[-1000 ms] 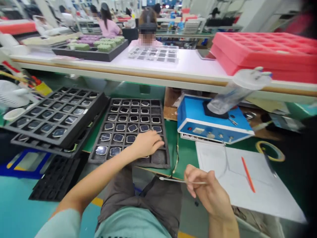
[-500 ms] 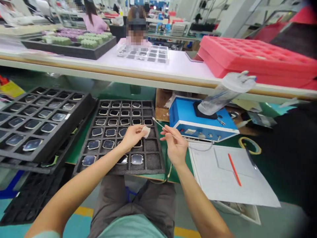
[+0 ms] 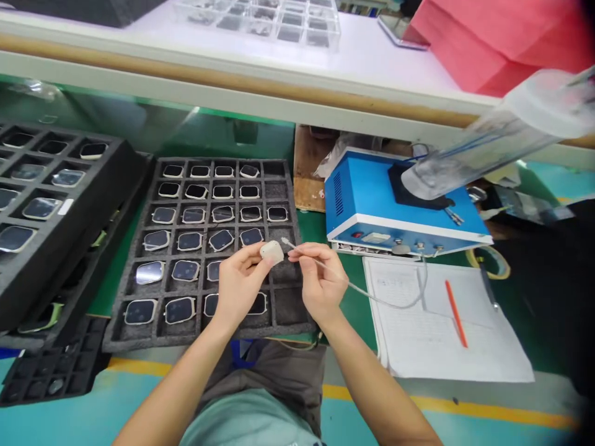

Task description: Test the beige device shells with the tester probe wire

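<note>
My left hand [image 3: 239, 282] pinches a small white square part [image 3: 271, 252] between thumb and fingers, above the black foam tray [image 3: 283, 186]. The tray's pockets hold several dark glass-faced parts [image 3: 188, 241]. My right hand [image 3: 318, 279] grips a thin tube-like tool [image 3: 297, 249] whose tip almost touches the white part. A clear hose [image 3: 390, 301] runs from the tool across the paper to the blue box [image 3: 367, 207].
A second black tray of parts [image 3: 51, 204] stands raised at the left. White paper sheets [image 3: 446, 337] with a red pen [image 3: 455, 311] lie at the right. A clear bottle [image 3: 488, 142] leans over the blue box. A shelf edge [image 3: 232, 80] runs above.
The view has dropped and closed in on the tray. My left hand lifted a white part out of the tray, and my right hand brought the tool tip over to it.
</note>
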A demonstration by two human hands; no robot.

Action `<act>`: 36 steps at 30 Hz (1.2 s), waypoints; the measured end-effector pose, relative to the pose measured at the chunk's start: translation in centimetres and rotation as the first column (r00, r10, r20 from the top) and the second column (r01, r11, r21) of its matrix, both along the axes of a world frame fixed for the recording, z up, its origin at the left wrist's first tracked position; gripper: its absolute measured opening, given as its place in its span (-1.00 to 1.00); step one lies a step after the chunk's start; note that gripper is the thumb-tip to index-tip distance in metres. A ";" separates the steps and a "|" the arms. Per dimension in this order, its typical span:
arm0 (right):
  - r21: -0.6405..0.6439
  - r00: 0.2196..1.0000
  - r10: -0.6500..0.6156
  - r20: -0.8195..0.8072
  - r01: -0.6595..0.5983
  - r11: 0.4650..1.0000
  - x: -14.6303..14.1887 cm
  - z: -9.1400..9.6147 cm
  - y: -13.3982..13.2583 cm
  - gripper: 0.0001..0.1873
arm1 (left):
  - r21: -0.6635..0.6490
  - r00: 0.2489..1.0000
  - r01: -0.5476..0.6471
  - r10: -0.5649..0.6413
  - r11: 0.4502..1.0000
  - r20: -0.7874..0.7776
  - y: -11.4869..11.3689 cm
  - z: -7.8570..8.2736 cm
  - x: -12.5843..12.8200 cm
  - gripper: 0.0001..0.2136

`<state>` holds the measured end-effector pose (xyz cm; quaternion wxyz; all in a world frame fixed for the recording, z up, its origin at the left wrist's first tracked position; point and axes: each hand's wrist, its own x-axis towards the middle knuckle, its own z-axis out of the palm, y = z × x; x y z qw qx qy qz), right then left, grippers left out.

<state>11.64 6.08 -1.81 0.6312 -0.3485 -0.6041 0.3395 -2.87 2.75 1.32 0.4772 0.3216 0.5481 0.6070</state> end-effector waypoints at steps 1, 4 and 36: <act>-0.009 1.000 -0.010 0.016 0.010 1.000 0.1 0.0 0.0 -0.93 | 0.008 1.000 -0.002 0.002 1.000 -0.011 0.0 -0.1 0.0 -0.68; -0.010 0.996 -0.028 0.089 0.029 1.000 0.3 -0.1 -0.1 -0.91 | 0.023 0.999 0.007 -0.006 1.000 -0.045 -0.2 -0.3 0.1 -0.71; -0.087 0.996 0.076 0.054 -0.071 0.994 0.3 -0.1 -0.2 -0.86 | 0.004 0.987 0.047 -0.046 0.999 -0.155 -0.3 -0.3 0.1 -0.75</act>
